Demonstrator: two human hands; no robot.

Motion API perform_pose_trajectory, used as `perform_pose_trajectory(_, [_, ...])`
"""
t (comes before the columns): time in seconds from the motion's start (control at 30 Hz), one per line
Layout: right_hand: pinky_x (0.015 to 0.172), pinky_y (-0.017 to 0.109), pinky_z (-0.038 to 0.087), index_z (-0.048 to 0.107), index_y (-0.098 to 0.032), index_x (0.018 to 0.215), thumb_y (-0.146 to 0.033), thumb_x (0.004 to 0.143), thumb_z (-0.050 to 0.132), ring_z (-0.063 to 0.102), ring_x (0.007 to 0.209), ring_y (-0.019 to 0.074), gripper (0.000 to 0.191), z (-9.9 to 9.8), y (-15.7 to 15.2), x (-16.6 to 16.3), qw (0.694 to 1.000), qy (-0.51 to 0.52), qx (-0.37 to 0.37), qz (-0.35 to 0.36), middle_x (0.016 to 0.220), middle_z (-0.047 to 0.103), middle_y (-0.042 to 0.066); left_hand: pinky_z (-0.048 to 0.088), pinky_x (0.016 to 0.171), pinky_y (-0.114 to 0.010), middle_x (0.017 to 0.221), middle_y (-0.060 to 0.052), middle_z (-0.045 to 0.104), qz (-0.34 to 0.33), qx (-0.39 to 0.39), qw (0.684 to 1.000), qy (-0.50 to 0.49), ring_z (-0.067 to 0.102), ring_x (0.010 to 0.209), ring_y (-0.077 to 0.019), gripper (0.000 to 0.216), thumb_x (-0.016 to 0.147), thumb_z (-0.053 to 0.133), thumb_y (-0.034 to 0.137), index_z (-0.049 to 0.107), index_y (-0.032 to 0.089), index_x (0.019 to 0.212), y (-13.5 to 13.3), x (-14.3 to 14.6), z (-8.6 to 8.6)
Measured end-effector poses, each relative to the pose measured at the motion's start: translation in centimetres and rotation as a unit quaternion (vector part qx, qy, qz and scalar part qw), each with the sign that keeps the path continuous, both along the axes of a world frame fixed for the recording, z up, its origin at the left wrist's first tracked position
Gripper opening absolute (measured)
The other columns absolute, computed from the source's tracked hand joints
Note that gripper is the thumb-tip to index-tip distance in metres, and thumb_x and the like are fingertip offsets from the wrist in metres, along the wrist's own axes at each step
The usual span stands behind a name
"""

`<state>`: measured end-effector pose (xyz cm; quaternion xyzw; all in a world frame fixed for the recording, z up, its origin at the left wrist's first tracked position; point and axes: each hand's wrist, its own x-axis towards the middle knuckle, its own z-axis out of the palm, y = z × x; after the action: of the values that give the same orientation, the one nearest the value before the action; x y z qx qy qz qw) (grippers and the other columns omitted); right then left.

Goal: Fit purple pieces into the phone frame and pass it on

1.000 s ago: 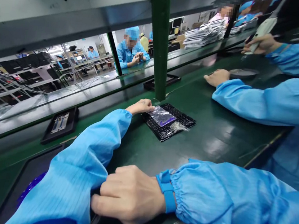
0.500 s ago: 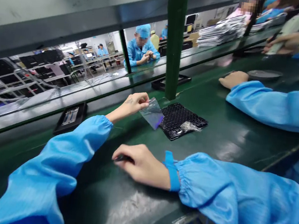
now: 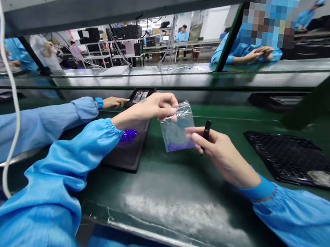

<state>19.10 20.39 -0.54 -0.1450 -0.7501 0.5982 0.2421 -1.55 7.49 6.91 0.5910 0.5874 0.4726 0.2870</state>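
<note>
Nearest, the worn bench edge [image 3: 175, 239]; past it, a broad stretch of green bench [image 3: 162, 193] runs up to the hands. Left hand [image 3: 157, 108]: thumb and fingers pinched closed on the top of a clear bag [image 3: 179, 129], held tilted over the bench, purple along its bottom. Right hand [image 3: 220, 152]: half curled about a black tool [image 3: 207, 130], fingertips at the bag's right side; from where I stand, contact cannot be told. Left, a tray [image 3: 122, 161] with a purple heap [image 3: 129, 136]; right, a black panel [image 3: 284, 152] near the wrist. Farther, a co-worker's hand [image 3: 115, 102] beside a frame [image 3: 140, 95].
</note>
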Motion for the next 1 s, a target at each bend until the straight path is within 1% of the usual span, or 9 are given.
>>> perform_pose_trajectory(0.07, [0.058, 0.028, 0.034, 0.075, -0.014, 0.101, -0.055, 0.079, 0.078, 0.044, 0.064, 0.0125, 0.047, -0.3, -0.6, -0.2, 0.999, -0.015, -0.033, 0.023, 0.075, 0.057, 0.003, 0.036, 0.054, -0.018, 0.073, -0.003, 0.07, 0.023, 0.006, 1.0, -0.01, 0.051, 0.054, -0.0061, 0.021, 0.084, 0.068, 0.027, 0.053, 0.014, 0.089, -0.1, -0.3, -0.8])
perform_pose_trajectory(0.17, [0.057, 0.027, 0.032, 0.075, -0.014, 0.097, -0.051, 0.08, 0.078, 0.044, 0.062, 0.0122, 0.041, -1.0, -1.1, 0.2, 0.998, -0.03, -0.054, 0.027, 0.069, 0.054, 0.001, 0.036, 0.054, -0.018, 0.073, -0.003, 0.07, 0.041, 0.006, 0.999, -0.017, 0.05, 0.054, -0.0061, 0.018, 0.084, 0.066, 0.026, 0.054, 0.014, 0.089, 0.1, -0.7, -2.2])
perform_pose_trajectory(0.23, [0.056, 0.027, 0.032, 0.076, -0.014, 0.096, -0.049, 0.08, 0.078, 0.044, 0.062, 0.0124, 0.039, -1.3, -1.2, 0.7, 0.997, -0.035, -0.069, 0.03, 0.071, 0.056, 0.002, 0.035, 0.054, -0.018, 0.073, -0.002, 0.07, 0.046, 0.001, 0.999, -0.022, 0.048, 0.054, -0.0057, 0.018, 0.084, 0.066, 0.027, 0.055, 0.014, 0.09, 0.2, -0.8, -2.9])
perform_pose_trajectory(0.33, [0.057, 0.028, 0.033, 0.076, -0.013, 0.095, -0.044, 0.081, 0.076, 0.044, 0.064, 0.0126, 0.034, -1.5, -1.3, 1.1, 0.994, -0.037, -0.091, 0.038, 0.078, 0.061, 0.005, 0.034, 0.054, -0.018, 0.073, -0.001, 0.069, 0.051, -0.014, 0.998, -0.042, 0.047, 0.054, -0.0054, 0.019, 0.083, 0.067, 0.028, 0.055, 0.015, 0.089, 0.3, -0.9, -3.6])
perform_pose_trajectory(0.4, [0.056, 0.028, 0.033, 0.076, -0.013, 0.095, -0.043, 0.082, 0.075, 0.044, 0.064, 0.0128, 0.032, -1.5, -1.3, 1.1, 0.993, -0.041, -0.1, 0.044, 0.081, 0.062, 0.006, 0.033, 0.054, -0.018, 0.072, -0.001, 0.068, 0.052, -0.019, 0.997, -0.054, 0.047, 0.054, -0.0056, 0.018, 0.082, 0.067, 0.027, 0.055, 0.014, 0.088, 0.3, -0.9, -3.8])
perform_pose_trajectory(0.53, [0.056, 0.027, 0.031, 0.075, -0.013, 0.09, -0.046, 0.082, 0.077, 0.043, 0.063, 0.0129, 0.033, -1.8, -1.3, 1.0, 0.991, -0.053, -0.113, 0.048, 0.071, 0.058, 0.003, 0.032, 0.054, -0.018, 0.071, 0.0, 0.066, 0.055, -0.023, 0.996, -0.065, 0.047, 0.055, -0.0057, 0.019, 0.08, 0.069, 0.025, 0.057, 0.014, 0.089, 0.5, -1.0, -4.2])
perform_pose_trajectory(0.63, [0.057, 0.028, 0.031, 0.075, -0.014, 0.091, -0.044, 0.084, 0.077, 0.043, 0.063, 0.0121, 0.031, -2.0, -1.2, 1.0, 0.991, -0.052, -0.112, 0.052, 0.069, 0.057, 0.001, 0.032, 0.053, -0.018, 0.069, 0.001, 0.064, 0.063, -0.022, 0.996, -0.063, 0.046, 0.055, -0.0059, 0.018, 0.079, 0.069, 0.023, 0.057, 0.014, 0.088, 0.7, -1.2, -4.4])
perform_pose_trajectory(0.83, [0.058, 0.028, 0.031, 0.075, -0.013, 0.091, -0.045, 0.084, 0.074, 0.043, 0.064, 0.0122, 0.033, -2.0, -1.2, 1.0, 0.991, -0.06, -0.106, 0.051, 0.076, 0.062, 0.004, 0.034, 0.054, -0.018, 0.069, 0.001, 0.062, 0.076, -0.018, 0.996, -0.053, 0.047, 0.056, -0.0064, 0.013, 0.079, 0.067, 0.019, 0.06, 0.012, 0.087, 0.6, -1.1, -4.1])
perform_pose_trajectory(1.0, [0.058, 0.029, 0.03, 0.074, -0.012, 0.087, -0.045, 0.084, 0.074, 0.043, 0.063, 0.0121, 0.033, -1.8, -1.4, 1.0, 0.99, -0.068, -0.112, 0.044, 0.072, 0.059, 0.003, 0.033, 0.055, -0.019, 0.066, 0.002, 0.058, 0.072, -0.011, 0.996, -0.049, 0.047, 0.057, -0.0068, 0.011, 0.08, 0.066, 0.018, 0.062, 0.011, 0.087, 0.6, -1.0, -3.9])
